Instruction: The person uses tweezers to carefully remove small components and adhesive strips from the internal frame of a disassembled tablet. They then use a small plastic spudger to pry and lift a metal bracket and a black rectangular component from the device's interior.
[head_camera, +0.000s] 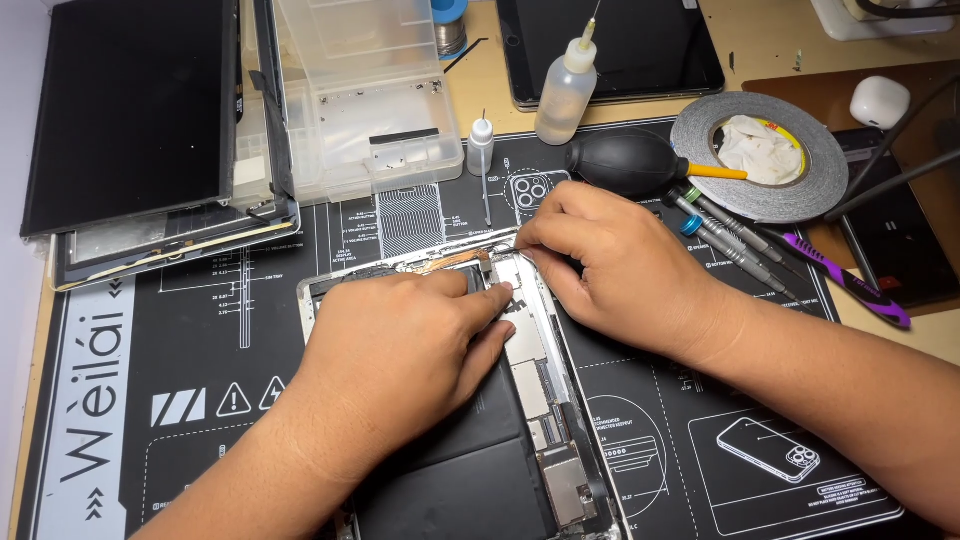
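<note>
Left hand (400, 345) lay flat, grasping nothing, pressing the opened tablet (520, 400); right hand (610, 265) pinched at the tablet's top edge, its hold hidden. Right of the tablet lay screwdrivers (730, 240) and a tape roll (760, 155).

Wooden desk (500, 90) under bright even light, mostly covered by a black printed work mat (200, 340), pale wall strip (15, 300) at far left.
</note>
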